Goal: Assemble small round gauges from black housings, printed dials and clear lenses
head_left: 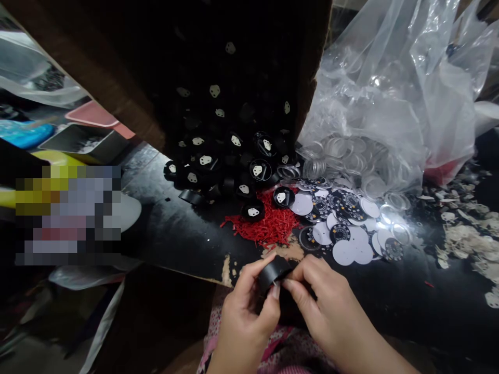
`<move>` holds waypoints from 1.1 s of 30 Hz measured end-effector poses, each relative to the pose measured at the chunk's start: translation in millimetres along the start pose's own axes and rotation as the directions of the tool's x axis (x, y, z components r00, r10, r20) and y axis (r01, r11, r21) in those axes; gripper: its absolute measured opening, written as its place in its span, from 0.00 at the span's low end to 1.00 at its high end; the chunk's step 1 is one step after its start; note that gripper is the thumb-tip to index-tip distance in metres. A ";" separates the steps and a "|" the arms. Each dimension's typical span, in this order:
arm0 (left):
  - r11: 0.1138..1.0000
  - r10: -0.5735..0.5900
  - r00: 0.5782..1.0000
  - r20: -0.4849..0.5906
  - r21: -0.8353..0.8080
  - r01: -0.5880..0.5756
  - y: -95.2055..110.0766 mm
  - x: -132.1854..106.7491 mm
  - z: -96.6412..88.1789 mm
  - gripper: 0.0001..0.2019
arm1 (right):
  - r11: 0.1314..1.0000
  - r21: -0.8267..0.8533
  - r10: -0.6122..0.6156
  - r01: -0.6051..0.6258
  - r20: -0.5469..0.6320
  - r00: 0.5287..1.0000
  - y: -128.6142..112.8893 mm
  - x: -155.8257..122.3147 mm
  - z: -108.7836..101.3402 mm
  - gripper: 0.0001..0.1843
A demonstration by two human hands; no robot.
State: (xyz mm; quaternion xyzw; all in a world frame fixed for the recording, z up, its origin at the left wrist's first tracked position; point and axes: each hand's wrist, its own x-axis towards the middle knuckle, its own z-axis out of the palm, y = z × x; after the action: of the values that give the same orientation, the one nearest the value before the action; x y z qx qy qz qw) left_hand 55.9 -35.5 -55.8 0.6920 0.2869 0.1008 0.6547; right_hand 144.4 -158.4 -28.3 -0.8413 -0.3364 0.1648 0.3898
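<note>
My left hand [251, 309] is closed round a short, round black plastic case [274, 271], tilted above the table's front edge. Thumb and fingers of my right hand [322, 291] are pinched together against the case's right side. Whatever they may hold is hidden. A small pale bit shows by my left thumb. Beyond my hands lies a heap of small red pieces [268, 223]. More black cases [253, 210] with pale inserts sit on and behind it. To the right are printed black dials [340, 234] and white discs [346, 253].
A large cardboard box [323, 31] opens toward me, with black cases spilling out. Clear rings [351, 153] lie by a plastic bag [370, 104] at right. Pale flat parts [463, 236] are heaped far right. A grey bin [88, 143] and a pixelated patch are at left.
</note>
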 end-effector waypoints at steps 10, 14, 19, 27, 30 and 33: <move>0.900 -0.249 0.958 0.144 -0.330 0.284 14.4 13.6 1.0 0.14 | 0.995 0.100 0.018 -0.018 -0.001 1.000 1.5 13.7 -7.5 0.10; 0.723 -0.384 0.892 0.237 -0.524 0.450 18.0 15.6 3.3 0.18 | 0.991 0.073 -0.113 0.115 -0.021 0.993 5.5 18.4 -16.2 0.10; 0.771 -0.373 0.899 0.228 -0.463 0.437 9.6 13.3 -1.0 0.22 | 0.957 -0.132 -0.256 0.257 0.024 0.966 6.2 24.0 -14.0 0.08; 0.880 -0.409 0.912 0.036 -0.249 0.404 -13.2 14.3 -0.2 0.16 | 0.835 -0.426 -0.381 0.348 0.008 0.925 6.6 30.9 -2.0 0.08; 0.834 -0.452 0.890 0.063 -0.323 0.447 -13.6 12.4 10.6 0.17 | 0.898 -0.396 -0.240 0.191 -0.078 0.968 1.5 30.0 -0.1 0.06; 0.838 -0.444 0.895 0.040 -0.334 0.431 -6.7 9.8 14.7 0.17 | 0.961 -0.269 -0.090 0.066 -0.078 0.993 -5.6 26.2 -5.6 0.04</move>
State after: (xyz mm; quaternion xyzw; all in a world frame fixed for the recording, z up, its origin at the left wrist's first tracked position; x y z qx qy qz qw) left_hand 69.7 -42.9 -66.4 0.4847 0.4288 0.0096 0.7623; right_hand 163.8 -140.7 -20.8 -0.8785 -0.3706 0.0650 0.2944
